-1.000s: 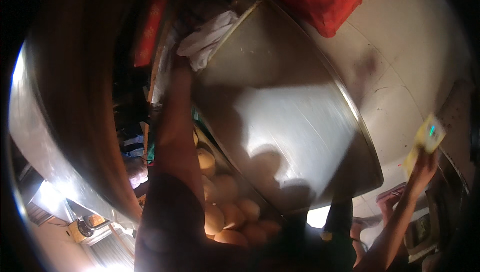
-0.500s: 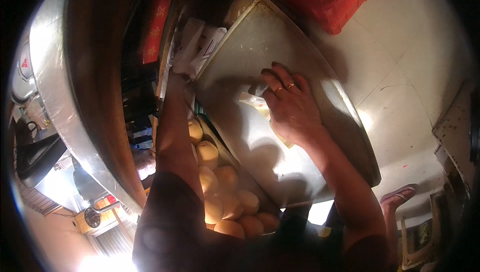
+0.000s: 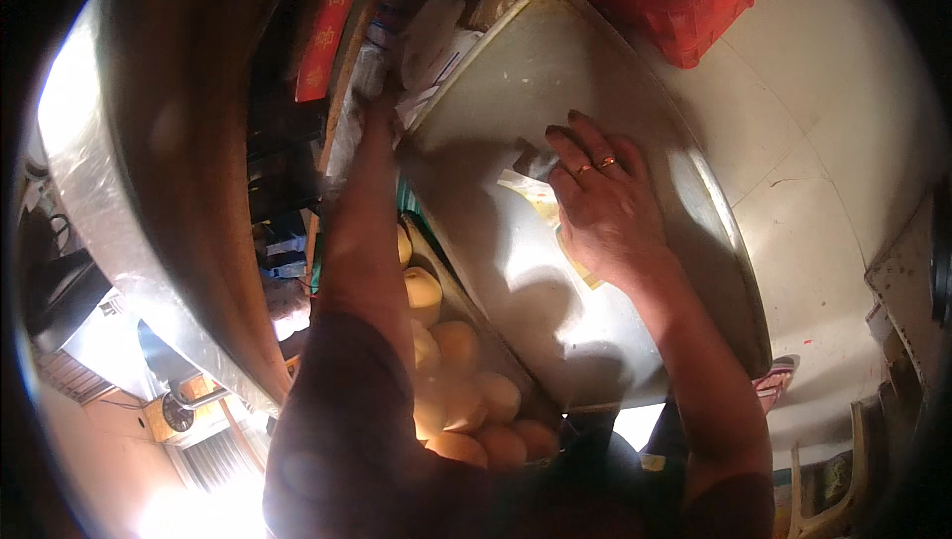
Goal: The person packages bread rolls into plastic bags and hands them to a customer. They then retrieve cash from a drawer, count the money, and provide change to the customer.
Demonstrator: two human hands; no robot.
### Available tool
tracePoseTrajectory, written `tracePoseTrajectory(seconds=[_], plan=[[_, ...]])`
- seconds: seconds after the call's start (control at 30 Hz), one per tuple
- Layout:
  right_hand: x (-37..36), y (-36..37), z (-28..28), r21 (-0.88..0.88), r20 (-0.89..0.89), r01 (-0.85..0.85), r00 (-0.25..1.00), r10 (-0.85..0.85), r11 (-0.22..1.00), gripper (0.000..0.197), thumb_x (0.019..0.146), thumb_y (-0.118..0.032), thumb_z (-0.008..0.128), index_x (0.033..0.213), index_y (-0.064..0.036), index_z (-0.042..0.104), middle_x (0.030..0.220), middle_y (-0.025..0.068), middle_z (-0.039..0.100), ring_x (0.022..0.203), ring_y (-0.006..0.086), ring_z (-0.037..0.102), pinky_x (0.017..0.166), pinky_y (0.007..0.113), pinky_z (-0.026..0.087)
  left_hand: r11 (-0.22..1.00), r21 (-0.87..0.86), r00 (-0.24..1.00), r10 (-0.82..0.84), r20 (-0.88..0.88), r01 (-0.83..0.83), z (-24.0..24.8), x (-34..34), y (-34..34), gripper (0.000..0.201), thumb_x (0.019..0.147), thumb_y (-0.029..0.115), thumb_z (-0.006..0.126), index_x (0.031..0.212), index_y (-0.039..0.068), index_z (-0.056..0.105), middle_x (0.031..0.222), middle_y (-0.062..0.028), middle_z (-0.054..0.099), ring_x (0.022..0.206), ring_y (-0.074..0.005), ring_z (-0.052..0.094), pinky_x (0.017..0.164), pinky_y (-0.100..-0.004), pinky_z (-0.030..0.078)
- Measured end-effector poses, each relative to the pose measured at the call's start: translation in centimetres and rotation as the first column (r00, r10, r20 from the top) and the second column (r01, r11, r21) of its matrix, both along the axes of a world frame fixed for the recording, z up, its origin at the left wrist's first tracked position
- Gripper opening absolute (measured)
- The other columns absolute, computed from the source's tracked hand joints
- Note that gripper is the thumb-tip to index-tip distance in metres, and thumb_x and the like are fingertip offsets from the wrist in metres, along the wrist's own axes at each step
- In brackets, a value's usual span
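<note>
My left hand reaches far into a shadowed gap beside some crumpled white and clear plastic bags. Its fingers are dark and blurred, so I cannot see whether they grip anything. Over a grey metal sheet, my right hand is bent with its back upward and a ring on one finger. A flat white and yellow packet sticks out from under that palm, seemingly held by the hidden thumb and fingers. Several round yellowish fruits lie heaped beneath my left forearm, partly covered by it.
A red plastic crate stands beyond the sheet on the pale tiled floor. Left of my arm runs a counter with a shiny metal edge. A red strip hangs near the gap. A chair frame is at lower right.
The view has shifted slightly, so most things sit a little farther right. My left hand stays at the bags, and my right hand keeps its place over the sheet with the packet.
</note>
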State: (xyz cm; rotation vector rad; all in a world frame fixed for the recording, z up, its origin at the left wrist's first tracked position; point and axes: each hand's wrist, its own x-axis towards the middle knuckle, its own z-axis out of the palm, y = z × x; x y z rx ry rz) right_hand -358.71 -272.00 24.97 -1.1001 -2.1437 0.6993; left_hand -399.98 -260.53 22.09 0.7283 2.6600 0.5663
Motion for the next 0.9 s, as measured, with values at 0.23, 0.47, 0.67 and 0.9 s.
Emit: tracePoseTrajectory(seconds=[0.23,0.47,0.67,0.9], plan=[[0.0,-0.1,0.2,-0.047,0.098,-0.055,0.993,0.06,0.997,0.027,0.083,-0.015,0.051,0.104,-0.0036,0.063,0.133,0.0121,0.05,0.134,0.0283,0.036,0.108,0.045,0.029,0.993,0.114,0.912,-0.021,0.41,-0.028,0.7,0.7,-2.5,0.067,0.079,0.055,0.068,0.117,0.002,0.053,0.08,-0.0076,0.059,0.071,-0.0195,0.06,0.071,-0.0277,0.047],[-0.1,-0.1,0.3,-0.032,0.096,-0.057,0.994,0.059,0.998,0.03,0.079,-0.012,0.054,0.106,-0.0038,0.064,0.134,0.011,0.051,0.134,0.0277,0.036,0.108,0.045,0.029,0.979,0.189,0.906,-0.015,0.423,-0.072,-1.0,-1.3,-1.0,0.069,0.081,0.054,0.066,0.124,0.002,0.05,0.095,-0.0114,0.061,0.079,-0.0225,0.062,0.075,-0.03,0.049],[-0.2,-0.1,0.2,-0.003,0.055,-0.019,0.998,0.019,1.0,0.014,0.076,-0.009,0.061,0.09,-0.0052,0.061,0.133,0.008,0.052,0.132,0.0269,0.04,0.105,0.046,0.031,0.982,0.108,0.949,0.116,0.293,-0.153,0.9,-6.7,-5.3,0.071,0.082,0.055,0.065,0.126,0.002,0.049,0.1,-0.0123,0.06,0.082,-0.0238,0.062,0.076,-0.0317,0.05],[-0.1,-0.2,0.3,-0.03,0.075,-0.008,0.997,0.01,1.0,0.013,0.077,-0.01,0.061,0.09,-0.0057,0.061,0.131,0.008,0.053,0.132,0.0268,0.04,0.105,0.046,0.031,0.988,0.07,0.922,0.105,0.374,-0.14,0.9,-4.9,-8.1,0.072,0.083,0.055,0.064,0.129,0.001,0.048,0.107,-0.0134,0.059,0.086,-0.0253,0.063,0.077,-0.0337,0.05]])
